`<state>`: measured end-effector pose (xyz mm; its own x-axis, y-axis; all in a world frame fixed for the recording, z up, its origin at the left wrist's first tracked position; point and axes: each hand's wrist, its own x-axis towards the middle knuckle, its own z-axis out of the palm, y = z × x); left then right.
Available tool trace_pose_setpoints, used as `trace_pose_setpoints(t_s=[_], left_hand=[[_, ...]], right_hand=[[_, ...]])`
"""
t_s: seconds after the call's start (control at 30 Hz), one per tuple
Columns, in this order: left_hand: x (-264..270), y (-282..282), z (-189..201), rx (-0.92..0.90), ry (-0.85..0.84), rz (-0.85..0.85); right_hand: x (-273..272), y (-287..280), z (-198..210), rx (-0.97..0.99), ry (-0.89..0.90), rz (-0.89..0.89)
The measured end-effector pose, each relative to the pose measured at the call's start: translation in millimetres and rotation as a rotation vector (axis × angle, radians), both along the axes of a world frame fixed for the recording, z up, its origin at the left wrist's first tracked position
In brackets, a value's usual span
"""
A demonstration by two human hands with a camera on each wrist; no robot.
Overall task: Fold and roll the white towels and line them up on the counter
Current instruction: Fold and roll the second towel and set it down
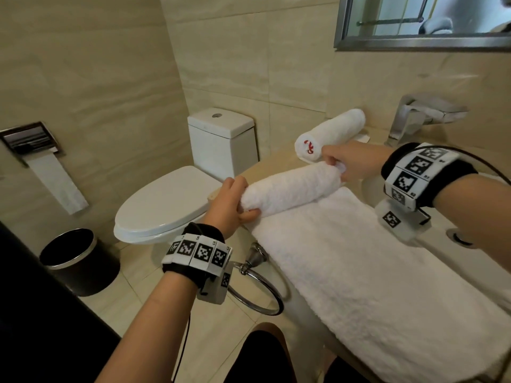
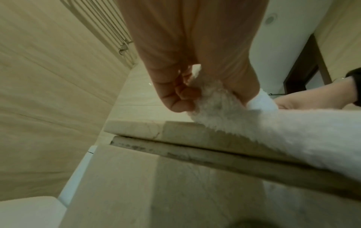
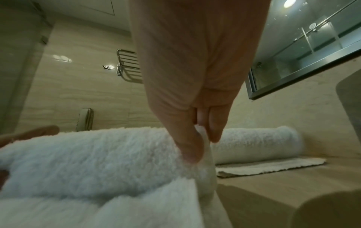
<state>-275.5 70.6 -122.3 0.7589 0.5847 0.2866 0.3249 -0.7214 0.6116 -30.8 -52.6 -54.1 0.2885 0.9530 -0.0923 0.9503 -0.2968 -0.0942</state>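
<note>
A white towel [image 1: 359, 261] lies flat along the beige counter [image 1: 265, 161], with its far end wound into a thick roll [image 1: 290, 186]. My left hand [image 1: 232, 200] grips the roll's left end [image 2: 215, 106], fingers curled round it. My right hand [image 1: 340, 164] pinches the roll's right end [image 3: 205, 154] between thumb and fingers. Behind it, a finished rolled towel [image 1: 329, 134] with a red mark on its end lies on the counter near the wall; it also shows in the right wrist view [image 3: 259, 143], resting on a small flat cloth [image 3: 269, 166].
A chrome faucet [image 1: 409, 120] stands at the back right beside the sink basin [image 1: 470, 244]. Left of the counter are a white toilet [image 1: 171, 203], a black bin [image 1: 77, 261] and a chrome towel ring [image 1: 257, 288] below the counter edge. A mirror [image 1: 428, 20] hangs above.
</note>
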Motion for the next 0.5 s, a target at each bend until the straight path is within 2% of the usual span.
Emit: trace_pose_setpoints(t_s=[0.13,0.3,0.37,0.43,0.5], left_hand=[[-5.0,-9.1,-4.0,0.008,-0.032,0.008],[-4.2,-14.9,-4.3,-0.057,-0.031,0.107],[-1.5,-15.7,-0.6,-0.084,-0.024,0.137],[0.4,-14.8,3.5,-0.113,-0.013,0.142],[2.6,-11.8,5.9,-0.164,0.009,0.149]], right_hand=[[-1.1,-13.9,0.6,-0.053,0.063,-0.056],[-3.7,-25.0,4.2,0.067,0.359,-0.428],[-9.6,-29.7,2.4,-0.013,0.439,-0.53],[-17.0,-32.4,-4.3,-0.145,0.487,-0.556],[-21.9,-32.0,-10.4,-0.178,0.416,-0.517]])
